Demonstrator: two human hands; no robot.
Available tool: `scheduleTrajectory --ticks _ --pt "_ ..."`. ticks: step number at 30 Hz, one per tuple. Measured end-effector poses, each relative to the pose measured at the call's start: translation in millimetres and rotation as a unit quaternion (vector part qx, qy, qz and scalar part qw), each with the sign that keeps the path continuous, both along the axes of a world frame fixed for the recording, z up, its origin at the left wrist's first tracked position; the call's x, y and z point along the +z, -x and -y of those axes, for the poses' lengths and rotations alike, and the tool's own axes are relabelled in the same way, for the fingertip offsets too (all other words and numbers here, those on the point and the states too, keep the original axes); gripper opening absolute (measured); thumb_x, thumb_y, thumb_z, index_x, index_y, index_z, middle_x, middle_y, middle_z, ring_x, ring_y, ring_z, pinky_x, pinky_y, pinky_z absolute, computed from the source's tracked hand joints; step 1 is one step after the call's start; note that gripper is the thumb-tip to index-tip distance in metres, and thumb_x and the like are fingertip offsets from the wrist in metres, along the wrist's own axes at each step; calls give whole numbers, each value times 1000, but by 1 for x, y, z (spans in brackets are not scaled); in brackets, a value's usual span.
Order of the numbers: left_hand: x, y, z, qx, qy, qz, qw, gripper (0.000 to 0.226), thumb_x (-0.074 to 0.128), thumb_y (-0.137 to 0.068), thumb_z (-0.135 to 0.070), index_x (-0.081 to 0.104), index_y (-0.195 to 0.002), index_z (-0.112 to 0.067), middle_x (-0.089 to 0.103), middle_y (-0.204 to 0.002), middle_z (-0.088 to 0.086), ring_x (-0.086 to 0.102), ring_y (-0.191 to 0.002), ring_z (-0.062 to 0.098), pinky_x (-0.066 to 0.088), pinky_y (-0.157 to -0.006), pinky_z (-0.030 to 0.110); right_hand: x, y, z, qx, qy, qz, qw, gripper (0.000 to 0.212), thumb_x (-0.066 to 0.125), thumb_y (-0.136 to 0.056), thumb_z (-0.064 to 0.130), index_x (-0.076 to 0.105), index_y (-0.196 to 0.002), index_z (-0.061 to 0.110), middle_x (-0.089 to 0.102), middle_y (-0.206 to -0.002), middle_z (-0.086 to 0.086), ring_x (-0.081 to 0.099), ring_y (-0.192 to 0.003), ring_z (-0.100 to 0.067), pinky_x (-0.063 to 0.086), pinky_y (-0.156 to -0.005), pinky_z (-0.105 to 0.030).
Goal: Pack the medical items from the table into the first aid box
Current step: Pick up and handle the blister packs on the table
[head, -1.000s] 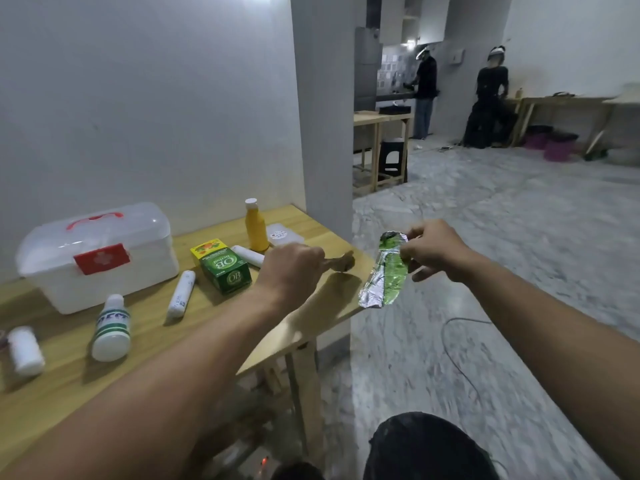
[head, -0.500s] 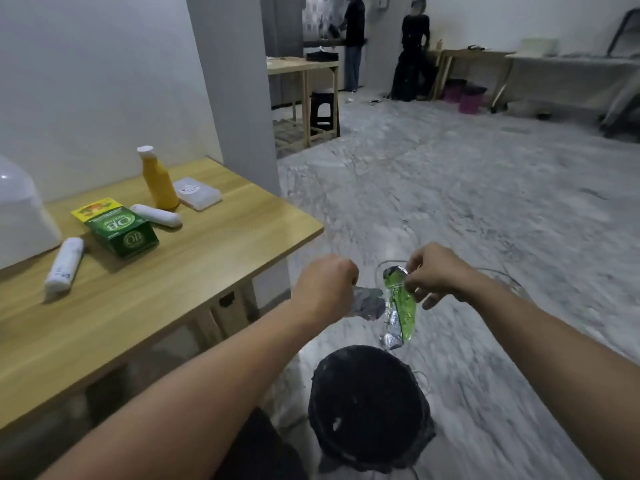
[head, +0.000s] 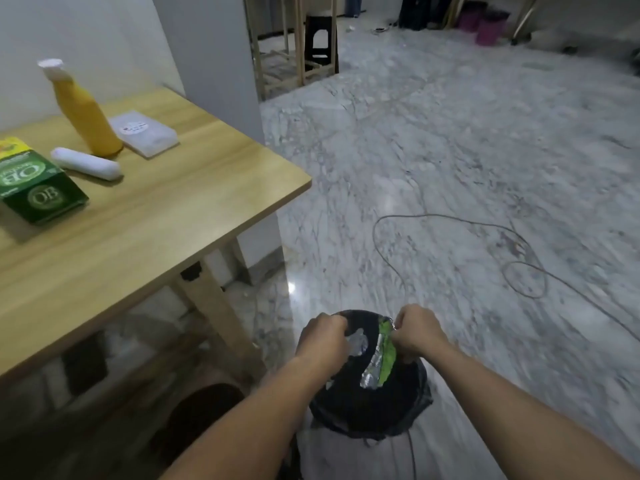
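I see right hand (head: 417,332) pinching top of foil wrapper (head: 381,362), long side hanging down over black bin (head: 374,410). Left hand (head: 323,337) pinches torn foil scrap (head: 356,342) just beside.

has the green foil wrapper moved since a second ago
Yes. The green foil wrapper went from beside the table corner down over the black bin.

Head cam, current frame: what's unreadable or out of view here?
- First aid box: not in the head view, past the left edge.
- Green box: cut by the left edge, so only part of it shows.
- Silvery scrap in left hand: mostly hidden by the fingers, blurred.
- Green foil wrapper in right hand: print blurred.
- Black-lined bin: contents hidden by both hands.
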State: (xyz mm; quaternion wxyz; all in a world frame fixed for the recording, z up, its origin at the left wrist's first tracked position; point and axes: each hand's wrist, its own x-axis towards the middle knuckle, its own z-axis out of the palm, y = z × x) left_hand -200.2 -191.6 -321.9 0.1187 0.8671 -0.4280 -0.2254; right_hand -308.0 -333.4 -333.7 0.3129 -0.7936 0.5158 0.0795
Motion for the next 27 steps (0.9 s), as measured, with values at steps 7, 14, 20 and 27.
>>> scheduleTrajectory --ticks 7,14,20,27 --pt "28 -31 5 -6 -36 -13 999 38 65 -85 -39 63 -116 -16 64 -120 6 62 -107 28 49 -84 34 26 -22 20 55 8 15 998 18 68 -72 11 69 -89 5 73 -86 -18 72 -70 -31 62 -67 -45" --pt "147 -80 -1 -61 -83 -1 995 46 73 -78 -44 69 -101 -4 72 -100 9 66 -84 24 56 -75 37 164 -85 18 201 -13 121 972 24 77 -77 14 64 -97 11 73 -85 -9 72 -72 -16 57 -53 -28" --pt "258 -96 -46 -3 7 -148 989 47 80 -76 -31 69 -111 -2 73 -104 13 72 -92 21 61 -78 33 269 -127 -24 315 19 130 940 32 77 -79 9 65 -108 6 72 -97 -15 70 -79 -20 60 -66 -36" --pt "325 -131 -127 69 23 -13 997 50 80 -75 -33 67 -115 -7 72 -109 11 70 -99 22 59 -81 36 333 -167 -94 387 69 137 909 32 75 -80 11 65 -110 8 72 -103 -14 71 -87 -22 61 -74 -38"
